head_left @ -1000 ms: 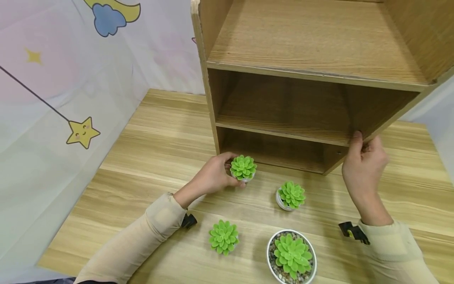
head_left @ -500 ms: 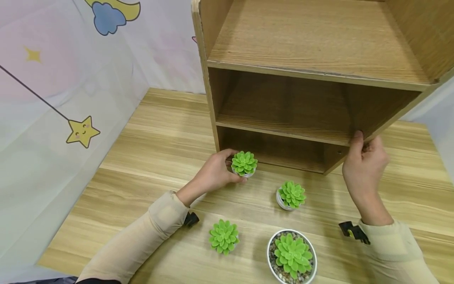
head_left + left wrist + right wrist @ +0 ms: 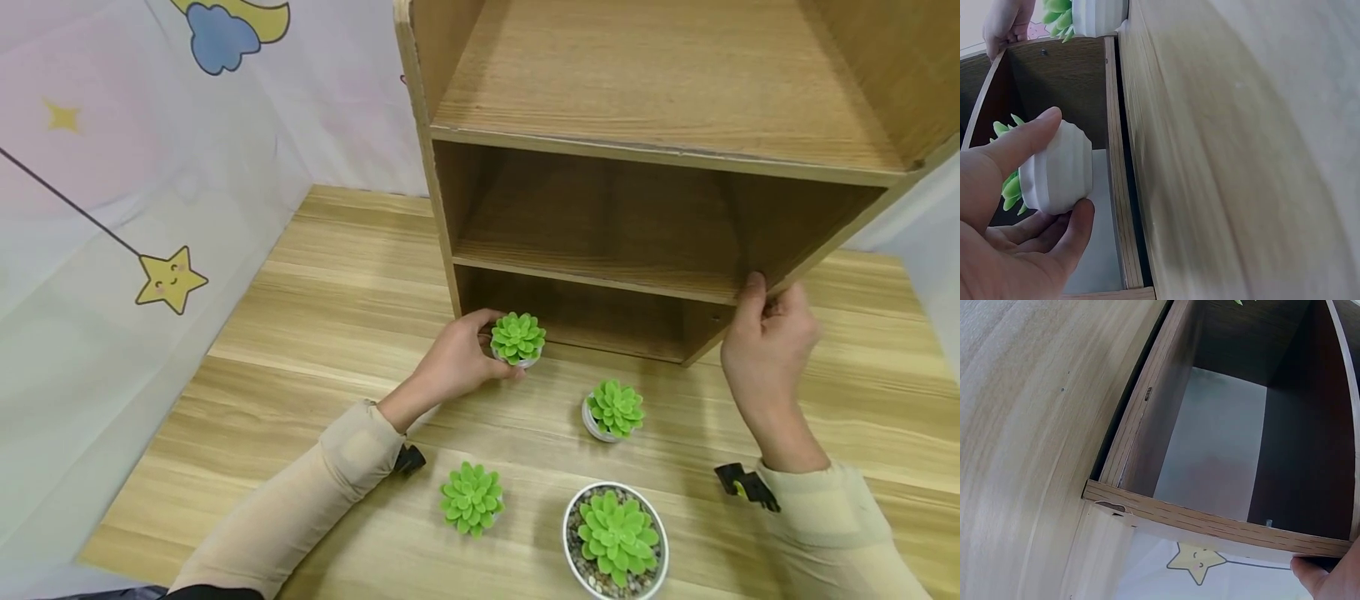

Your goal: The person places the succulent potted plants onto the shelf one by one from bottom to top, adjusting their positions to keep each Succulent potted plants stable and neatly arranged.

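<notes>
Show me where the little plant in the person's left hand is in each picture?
Head: the held succulent is at the middle, at the shelf unit's bottom opening, gripped by the left hand.
Left wrist: its white pot sits left, between thumb and fingers.
Right wrist: cannot tell.
Shared landmark: the wooden shelf unit.

A matt, light wood-grain tabletop (image 3: 315, 333) is seen beneath a shelf unit (image 3: 660, 150) of darker, matt wood-grain board with rough edges. A small succulent (image 3: 517, 336) of smooth green plastic is set in a ribbed, matt white pot (image 3: 1060, 169). Coarse gravel is held in a larger glossy white bowl (image 3: 573, 550). Soft printed cloth (image 3: 135, 167) is hung behind.
</notes>
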A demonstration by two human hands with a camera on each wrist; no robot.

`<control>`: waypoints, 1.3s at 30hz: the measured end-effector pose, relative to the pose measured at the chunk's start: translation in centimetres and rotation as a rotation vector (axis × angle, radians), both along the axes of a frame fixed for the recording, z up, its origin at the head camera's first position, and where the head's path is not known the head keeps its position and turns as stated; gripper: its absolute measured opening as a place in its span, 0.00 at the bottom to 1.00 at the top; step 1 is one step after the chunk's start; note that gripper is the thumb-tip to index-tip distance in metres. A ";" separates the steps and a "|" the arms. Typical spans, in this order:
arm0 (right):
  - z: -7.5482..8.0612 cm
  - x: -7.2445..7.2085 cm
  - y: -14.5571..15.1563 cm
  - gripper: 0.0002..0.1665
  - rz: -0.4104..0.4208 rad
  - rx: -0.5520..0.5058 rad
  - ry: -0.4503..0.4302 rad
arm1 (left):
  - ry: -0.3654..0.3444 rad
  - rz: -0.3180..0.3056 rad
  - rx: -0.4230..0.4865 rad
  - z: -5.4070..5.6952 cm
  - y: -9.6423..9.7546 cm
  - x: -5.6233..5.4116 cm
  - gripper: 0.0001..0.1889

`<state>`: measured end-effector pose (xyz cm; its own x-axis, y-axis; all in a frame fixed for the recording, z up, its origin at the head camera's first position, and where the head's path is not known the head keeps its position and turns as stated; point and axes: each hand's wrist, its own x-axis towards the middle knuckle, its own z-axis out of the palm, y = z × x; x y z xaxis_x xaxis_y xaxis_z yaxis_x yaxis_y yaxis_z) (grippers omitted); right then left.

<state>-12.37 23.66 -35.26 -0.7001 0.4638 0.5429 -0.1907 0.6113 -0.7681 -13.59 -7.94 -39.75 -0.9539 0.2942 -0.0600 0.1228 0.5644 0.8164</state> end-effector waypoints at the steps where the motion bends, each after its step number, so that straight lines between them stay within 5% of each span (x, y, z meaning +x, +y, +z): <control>1: 0.0 0.0 0.0 0.13 -0.002 -0.002 0.000 | -0.002 0.005 -0.004 0.0 0.0 0.0 0.41; 39: 0.0 0.0 0.2 0.10 -0.005 0.004 0.006 | 0.018 0.052 0.003 0.0 0.5 -0.3 0.41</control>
